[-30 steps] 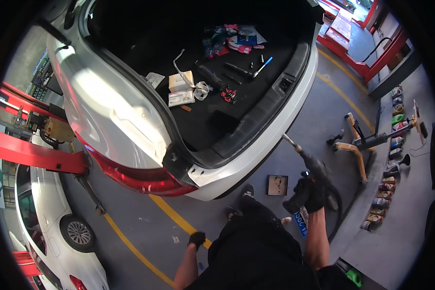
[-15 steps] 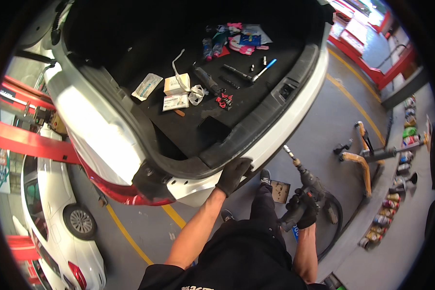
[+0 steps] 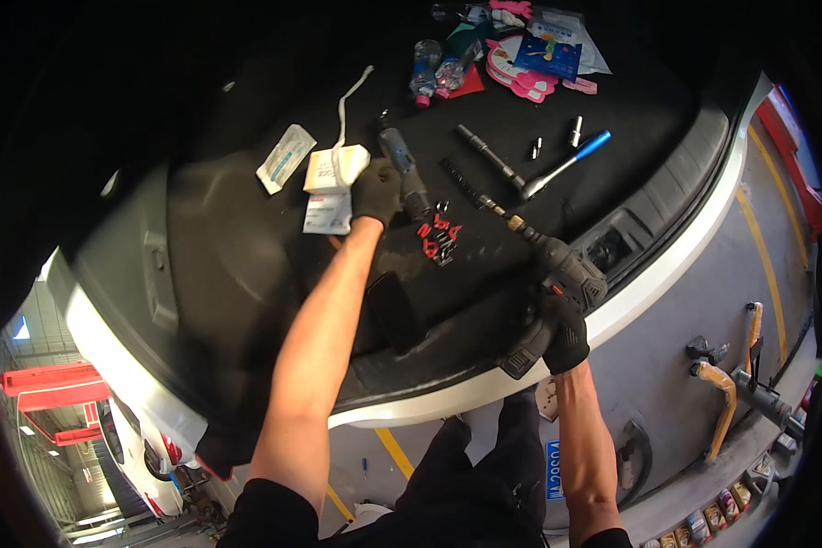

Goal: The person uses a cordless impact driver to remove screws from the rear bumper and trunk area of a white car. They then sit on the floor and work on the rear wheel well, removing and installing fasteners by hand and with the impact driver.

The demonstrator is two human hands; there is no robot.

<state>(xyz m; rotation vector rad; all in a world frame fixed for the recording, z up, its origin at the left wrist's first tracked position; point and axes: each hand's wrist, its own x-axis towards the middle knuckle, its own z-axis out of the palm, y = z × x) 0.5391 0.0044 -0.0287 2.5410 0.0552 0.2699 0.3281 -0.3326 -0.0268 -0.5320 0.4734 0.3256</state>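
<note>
My gloved right hand [image 3: 564, 329] is wrapped round the handle of a black cordless impact wrench [image 3: 571, 269], over the rear lip of a car's open boot. A long socket extension on the wrench points inward to the upper left. Deeper in, my gloved left hand [image 3: 374, 194] is closed beside a white box [image 3: 333, 171]; what its fingers hold, if anything, is hidden. Just right of that hand lies a slim grey and black power tool [image 3: 402, 166]. Small red and black pieces [image 3: 439, 236] are heaped nearby. Beyond the wrench tip rest a socket bar [image 3: 490, 155] and a blue-handled ratchet [image 3: 571, 164].
Two small sockets [image 3: 576, 131] stand near the ratchet. Plastic bottles [image 3: 424, 71], a pink toy [image 3: 519, 73] and a blue packet [image 3: 548, 57] lie farther in. A sealed white packet [image 3: 286, 159] is at the left. Outside, an orange-armed stand [image 3: 723, 402] is at the right.
I have leaned in over the boot. My left hand has left the white rear edge and reached in beside the box. My right hand has brought the impact wrench from outside to over the boot lip.
</note>
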